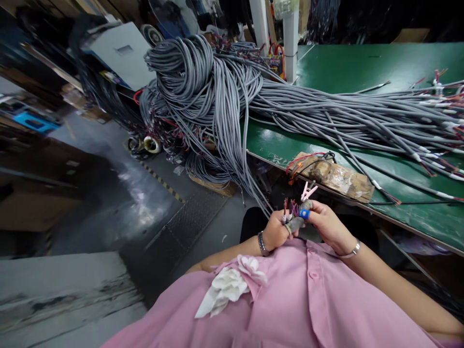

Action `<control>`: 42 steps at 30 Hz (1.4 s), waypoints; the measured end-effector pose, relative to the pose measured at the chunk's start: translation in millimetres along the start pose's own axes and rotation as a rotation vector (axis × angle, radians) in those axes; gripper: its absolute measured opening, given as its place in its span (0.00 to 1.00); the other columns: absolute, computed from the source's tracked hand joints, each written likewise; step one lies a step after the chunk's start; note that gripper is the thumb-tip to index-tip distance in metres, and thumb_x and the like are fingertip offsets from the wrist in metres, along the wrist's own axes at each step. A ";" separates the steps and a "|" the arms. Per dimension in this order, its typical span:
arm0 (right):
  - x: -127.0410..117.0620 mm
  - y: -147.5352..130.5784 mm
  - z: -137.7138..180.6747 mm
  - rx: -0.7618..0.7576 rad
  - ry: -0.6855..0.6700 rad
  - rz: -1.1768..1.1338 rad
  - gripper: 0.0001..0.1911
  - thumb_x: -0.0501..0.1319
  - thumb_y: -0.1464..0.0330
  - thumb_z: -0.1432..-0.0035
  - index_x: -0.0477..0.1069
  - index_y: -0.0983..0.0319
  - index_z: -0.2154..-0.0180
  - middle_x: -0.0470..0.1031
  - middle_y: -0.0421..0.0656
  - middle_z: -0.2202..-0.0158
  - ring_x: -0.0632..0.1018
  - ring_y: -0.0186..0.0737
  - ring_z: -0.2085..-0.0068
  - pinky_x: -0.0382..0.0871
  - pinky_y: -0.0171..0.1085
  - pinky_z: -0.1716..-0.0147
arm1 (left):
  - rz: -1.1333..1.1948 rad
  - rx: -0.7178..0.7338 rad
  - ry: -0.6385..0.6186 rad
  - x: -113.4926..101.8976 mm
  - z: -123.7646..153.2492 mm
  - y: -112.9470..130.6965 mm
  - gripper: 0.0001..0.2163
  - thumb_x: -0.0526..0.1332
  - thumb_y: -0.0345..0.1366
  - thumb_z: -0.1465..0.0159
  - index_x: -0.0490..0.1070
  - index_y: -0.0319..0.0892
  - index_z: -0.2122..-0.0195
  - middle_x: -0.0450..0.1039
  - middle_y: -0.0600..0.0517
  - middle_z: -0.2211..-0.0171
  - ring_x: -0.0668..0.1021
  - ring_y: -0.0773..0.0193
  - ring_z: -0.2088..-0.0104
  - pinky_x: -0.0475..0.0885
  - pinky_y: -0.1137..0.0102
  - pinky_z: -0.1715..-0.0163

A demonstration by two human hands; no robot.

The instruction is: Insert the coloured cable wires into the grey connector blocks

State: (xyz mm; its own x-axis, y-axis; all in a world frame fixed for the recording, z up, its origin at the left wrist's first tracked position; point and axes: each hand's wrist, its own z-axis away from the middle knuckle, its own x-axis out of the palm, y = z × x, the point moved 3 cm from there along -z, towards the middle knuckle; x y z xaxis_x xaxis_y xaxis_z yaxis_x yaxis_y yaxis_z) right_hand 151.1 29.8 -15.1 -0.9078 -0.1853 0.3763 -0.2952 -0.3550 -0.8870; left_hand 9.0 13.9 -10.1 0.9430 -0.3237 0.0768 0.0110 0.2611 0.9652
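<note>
My left hand (276, 231) is closed around the ends of several grey cables (261, 197), close to my shirt. Short stripped wires (292, 207), dark red and purple, stick up out of that grip. Thumb and fingers of my right hand (328, 224) pinch at these wires; the thumb has a blue wrap (304, 213) on it. Grey covers sit on some fingertips of both hands. Just beyond the right fingers is a pink clip (308, 192), by the bench edge. Which single wire the right fingers hold is too small to make out.
A large pile of coiled grey cable (192, 67) hangs over the near end of the green bench (348, 63). More cables stretch right along the bench. A taped wooden block (333, 179) with red and black leads lies at its edge. A white post (291, 48) rises behind.
</note>
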 end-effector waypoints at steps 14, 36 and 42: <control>-19.0 7.2 -20.1 0.098 -0.007 -0.381 0.24 0.57 0.47 0.44 0.74 0.60 0.66 0.73 0.42 0.70 0.71 0.33 0.73 0.68 0.35 0.69 | 0.291 -0.002 0.081 -4.4 -3.7 4.4 0.16 0.64 0.47 0.44 0.70 0.37 0.75 0.67 0.55 0.85 0.64 0.75 0.89 0.53 0.76 0.88; -11.2 -5.2 -30.6 0.049 -0.041 -0.410 0.27 0.55 0.43 0.46 0.73 0.60 0.69 0.73 0.42 0.71 0.71 0.34 0.73 0.68 0.35 0.71 | 0.296 -0.026 0.071 0.3 -10.2 0.5 0.16 0.65 0.48 0.46 0.69 0.37 0.75 0.67 0.55 0.85 0.63 0.75 0.89 0.52 0.76 0.89; -15.3 -4.4 -27.5 0.114 -0.073 -0.411 0.25 0.56 0.45 0.45 0.74 0.60 0.66 0.73 0.43 0.69 0.71 0.34 0.72 0.68 0.33 0.72 | 0.146 0.059 0.158 -3.9 2.5 7.9 0.18 0.65 0.50 0.46 0.70 0.37 0.74 0.69 0.54 0.83 0.67 0.74 0.86 0.60 0.76 0.86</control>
State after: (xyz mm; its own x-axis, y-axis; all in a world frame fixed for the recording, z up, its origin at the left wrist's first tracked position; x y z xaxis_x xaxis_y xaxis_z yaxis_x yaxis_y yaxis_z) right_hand 158.1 59.3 -24.3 -0.6969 -0.0707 0.7137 -0.5892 -0.5108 -0.6260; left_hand 4.6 14.9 -2.2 0.9737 -0.1384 0.1809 -0.1444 0.2395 0.9601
